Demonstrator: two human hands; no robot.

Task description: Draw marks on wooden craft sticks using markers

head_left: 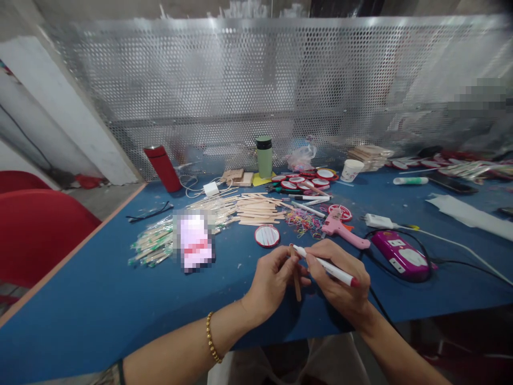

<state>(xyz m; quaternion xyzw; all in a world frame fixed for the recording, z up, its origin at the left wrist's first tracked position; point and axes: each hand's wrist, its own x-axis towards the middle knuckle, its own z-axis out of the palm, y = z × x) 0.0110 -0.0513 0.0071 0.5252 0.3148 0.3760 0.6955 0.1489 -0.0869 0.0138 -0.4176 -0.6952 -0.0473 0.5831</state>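
left hand (270, 280) grips a wooden stick (297, 283); right hand (340, 278) holds a marker (326, 266) to it; paper cup (352, 170), contents unseen.

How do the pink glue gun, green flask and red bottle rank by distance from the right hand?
1. Pink glue gun, just beyond the right hand.
2. Green flask, mid-table at the back.
3. Red bottle, far back left.

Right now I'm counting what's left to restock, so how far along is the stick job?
Looks done: red-rimmed discs gathered at the back, a single disc lying nearer. In hand: the left hand holds a wooden stick, the right hand sets a pen tip on its top end. Left: the pile of loose sticks.
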